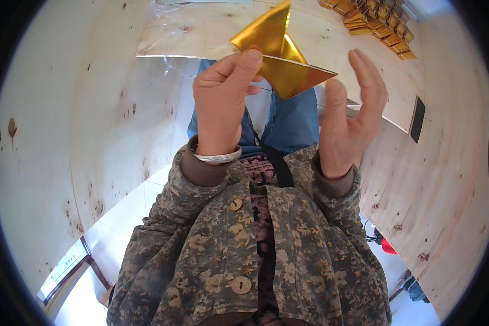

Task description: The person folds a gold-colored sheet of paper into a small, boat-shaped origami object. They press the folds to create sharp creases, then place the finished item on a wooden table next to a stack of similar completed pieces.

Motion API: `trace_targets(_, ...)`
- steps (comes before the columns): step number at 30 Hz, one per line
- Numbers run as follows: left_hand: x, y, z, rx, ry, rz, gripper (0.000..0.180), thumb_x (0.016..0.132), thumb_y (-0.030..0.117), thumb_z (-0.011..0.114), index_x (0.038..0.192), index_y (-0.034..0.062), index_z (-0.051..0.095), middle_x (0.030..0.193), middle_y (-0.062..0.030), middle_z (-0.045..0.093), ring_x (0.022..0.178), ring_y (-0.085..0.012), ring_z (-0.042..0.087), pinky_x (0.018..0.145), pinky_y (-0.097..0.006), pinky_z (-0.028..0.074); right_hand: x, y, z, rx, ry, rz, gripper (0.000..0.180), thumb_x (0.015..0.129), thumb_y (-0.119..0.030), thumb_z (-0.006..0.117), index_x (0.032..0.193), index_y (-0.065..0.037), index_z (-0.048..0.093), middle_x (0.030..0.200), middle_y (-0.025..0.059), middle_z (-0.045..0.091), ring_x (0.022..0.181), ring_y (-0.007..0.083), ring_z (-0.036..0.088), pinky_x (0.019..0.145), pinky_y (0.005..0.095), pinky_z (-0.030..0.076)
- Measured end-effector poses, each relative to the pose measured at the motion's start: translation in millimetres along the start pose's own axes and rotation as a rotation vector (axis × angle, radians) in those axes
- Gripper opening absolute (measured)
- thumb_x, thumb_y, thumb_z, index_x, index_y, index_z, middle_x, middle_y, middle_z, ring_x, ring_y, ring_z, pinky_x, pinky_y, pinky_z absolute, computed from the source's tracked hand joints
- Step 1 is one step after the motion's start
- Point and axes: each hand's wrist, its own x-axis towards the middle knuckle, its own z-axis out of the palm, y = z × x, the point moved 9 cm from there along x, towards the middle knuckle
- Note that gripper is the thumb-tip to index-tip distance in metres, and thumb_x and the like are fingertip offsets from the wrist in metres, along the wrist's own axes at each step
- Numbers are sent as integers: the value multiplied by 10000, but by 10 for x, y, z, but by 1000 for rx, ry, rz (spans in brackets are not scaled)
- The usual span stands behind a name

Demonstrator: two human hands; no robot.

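So the left hand (223, 103) has the gold foil (280, 54) pinched between thumb and fingers at its lower left corner, held up over the lap, probably so the folds stay crisp and easy to see. The right hand (350, 117) is open just beside it, fingers spread and holding nothing, thumb close to the foil's right point but I can't tell if it's touching. Past the right hand, up on the wooden board (201, 32), there's a pile of finished gold pieces (377, 24). A silver bangle (218, 157) sits on the left wrist.
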Motion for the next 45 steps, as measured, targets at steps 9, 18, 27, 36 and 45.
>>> trace_targets(9, -65, 40, 100, -24, -70, 19, 273, 943, 253, 739, 1082, 17, 737, 941, -24, 724, 805, -99, 649, 672, -241, 516, -132, -374, 234, -263, -30, -365, 349, 751, -120, 810, 1088, -55, 751, 1360, 135, 589, 1316, 394, 457, 1053, 450, 377)
trace_targets(18, -71, -47, 167, -28, -137, -10, 281, 985, 280, 679, 1096, 25, 723, 967, -43, 736, 847, -96, 662, 689, -239, 513, -34, -171, 203, 36, -36, -112, 179, 706, -85, 817, 770, -81, 651, 1213, 100, 630, 1228, 349, 492, 996, 459, 374)
trace_targets(27, -35, -264, 192, -233, -132, -247, 328, 1022, 348, 613, 1121, 52, 716, 975, -34, 732, 866, -101, 664, 702, -260, 527, -21, -171, 122, 4, -61, -55, 183, 744, 42, 710, 732, -68, 564, 1179, 124, 641, 1039, 202, 544, 769, 281, 460)
trace_targets(36, -26, -205, 217, -227, -155, -129, 288, 1012, 335, 635, 1093, 75, 729, 964, -20, 730, 862, -92, 661, 698, -255, 521, 55, -288, 116, -102, -75, -200, 221, 712, -96, 835, 853, -65, 668, 1210, 110, 646, 1149, 297, 540, 948, 392, 432)
trace_targets(45, -29, -270, 188, -97, -163, -179, 232, 1028, 253, 609, 1145, 63, 674, 1056, -39, 716, 900, -110, 674, 714, -266, 553, 124, 58, 155, -59, -217, -30, 311, 656, -216, 880, 839, -56, 686, 1091, 128, 677, 1063, 323, 604, 914, 432, 444)
